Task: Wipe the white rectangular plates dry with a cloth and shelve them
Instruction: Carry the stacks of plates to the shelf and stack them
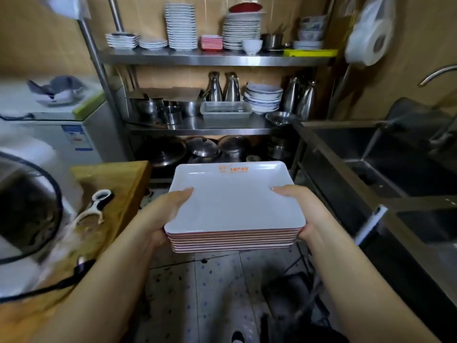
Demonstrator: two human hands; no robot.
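Note:
A stack of several white rectangular plates (232,201) with pink undersides and an orange logo on the top one is held in mid-air over the floor. My left hand (165,214) grips the stack's left side, thumb on the top plate. My right hand (300,209) grips the right side the same way. A steel shelf rack (210,58) stands straight ahead. No cloth shows near my hands.
The rack's shelves carry stacked dishes (181,26), steel jugs, pots and a clear plastic tub (226,111). A steel sink (385,154) runs along the right. At left, a wooden counter (118,194) holds a peeler (95,206), a cable and a large steel bowl.

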